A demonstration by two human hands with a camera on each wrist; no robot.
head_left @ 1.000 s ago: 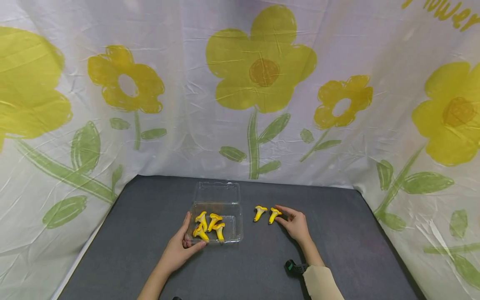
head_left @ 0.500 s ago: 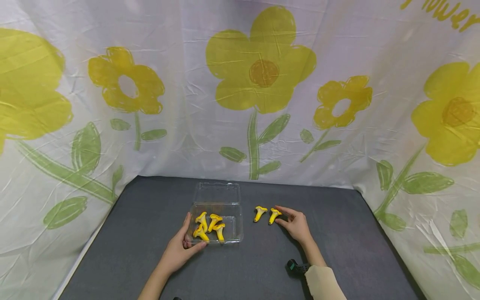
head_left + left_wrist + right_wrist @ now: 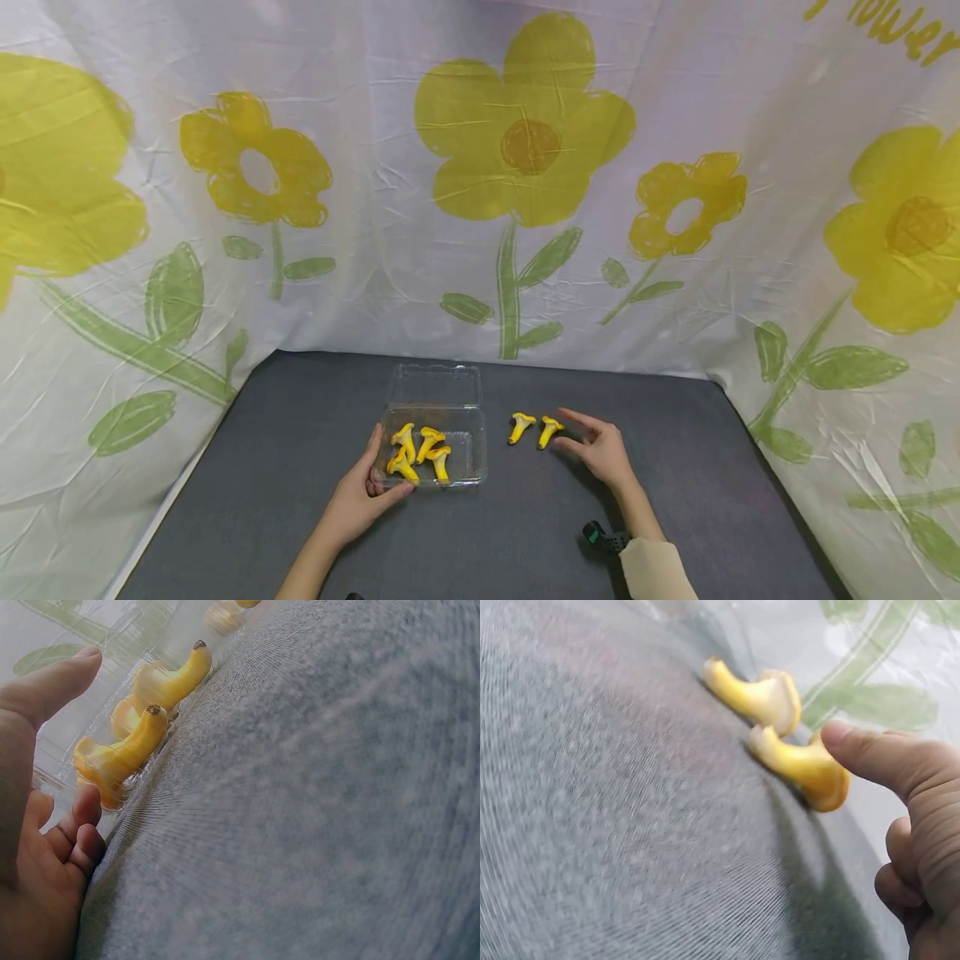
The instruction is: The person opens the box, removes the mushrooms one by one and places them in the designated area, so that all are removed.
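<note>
A clear plastic box (image 3: pixel 467 450) with its lid folded back lies left of centre, several yellow mushrooms (image 3: pixel 429 442) inside. My left hand (image 3: pixel 354 500) grips the box's left side, thumb at the front edge and fingers along the side. Right of the box two yellow mushrooms lie side by side on the dark cloth, the left one (image 3: pixel 520 427) and the right one (image 3: pixel 550 432). My right hand (image 3: pixel 603 454) is just right of the latter, thumb and index finger apart, holding nothing. In the right wrist view the thumb overlaps the nearer mushroom (image 3: pixel 802 769).
A dark grey cloth (image 3: pixel 480 550) covers the table. White fabric (image 3: pixel 360 275) printed with yellow flowers stands behind and at both sides. A black band (image 3: pixel 606 537) is at my right wrist, by a cream sleeve (image 3: pixel 656 571).
My right hand has drawn back slightly to the right from the right mushroom, its thumb and index finger wider apart. Both loose mushrooms and the left hand on the box stay in place.
</note>
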